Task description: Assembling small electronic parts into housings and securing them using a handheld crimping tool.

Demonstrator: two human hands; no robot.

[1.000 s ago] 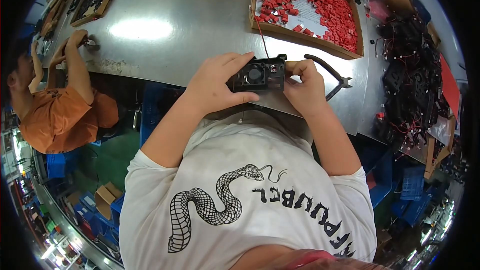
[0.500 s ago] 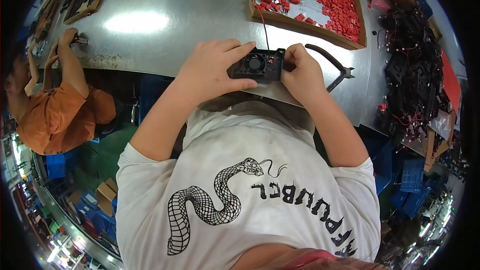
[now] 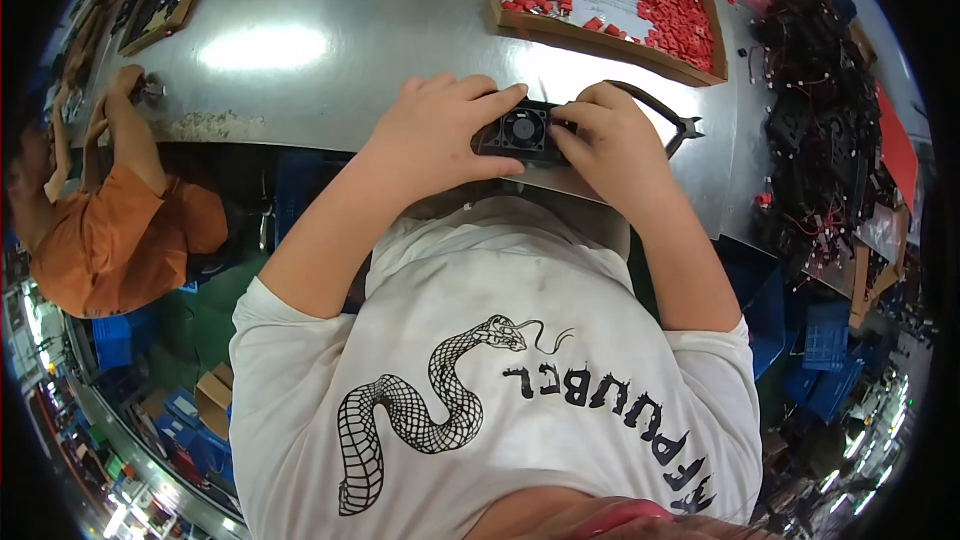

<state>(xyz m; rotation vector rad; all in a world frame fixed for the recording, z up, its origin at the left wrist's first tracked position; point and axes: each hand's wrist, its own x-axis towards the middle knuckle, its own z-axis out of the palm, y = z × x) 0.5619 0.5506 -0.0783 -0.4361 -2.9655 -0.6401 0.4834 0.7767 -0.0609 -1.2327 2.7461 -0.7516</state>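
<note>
A small black plastic housing with a square cooling fan [image 3: 524,128] set in it lies at the table's near edge. My left hand [image 3: 436,136] grips its left end, fingers along the far side and thumb along the near side. Over the right part of the housing, beside the fan, my right hand [image 3: 618,140] is closed in a pinch of thumb and fingertips. Whatever is between those fingertips is too small or hidden to make out. Diagonal cutters [image 3: 688,128] with dark handles lie just right of my right hand, partly hidden by it.
A cardboard tray [image 3: 610,52] of small red parts stands beyond my hands. Black parts with wires are heaped [image 3: 815,140] at the right. Another tray [image 3: 172,2] stands far left, near a person in an orange shirt [image 3: 120,235]. The metal table's near edge [image 3: 255,144] is worn.
My right hand has moved from the housing's right end to the fan's right side, pinching there. The red wire that rose from the housing no longer shows. My left hand still holds the housing.
</note>
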